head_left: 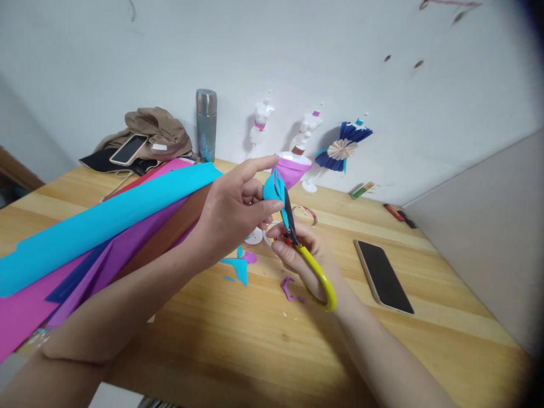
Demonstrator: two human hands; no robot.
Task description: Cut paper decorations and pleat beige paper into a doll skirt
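Right now we've got a small folded turquoise paper piece just above ctr frame. Our left hand is clamped on it, thumb against its lower edge, index finger stretched out above. Our right hand, ctr & a bit lower, is closed round the yellow-handled scissors; their dark blades point up w/ one along the paper's right edge. Can't tell how far apart the blades are.

Just below the hands, ctr, we see turquoise scraps & purple scraps on the wooden table. A ring-shaped roll sits behind our right hand, partly hidden.

Upper ctr, by the wall, are three mini white dress forms: one w/ pink waistband, one w/ lilac paper skirt just behind the turquoise pc, & one w/ navy pleated paper plus a cream fan rosette.

Left side of frame: a long turquoise sheet tops a stack of pink, purple, navy & brown sheets, partly behind our left forearm. Upper left we've a metal-topped thermos next to brown fabric w/ a phone on it. Another smartphone lies face up, right of ctr.
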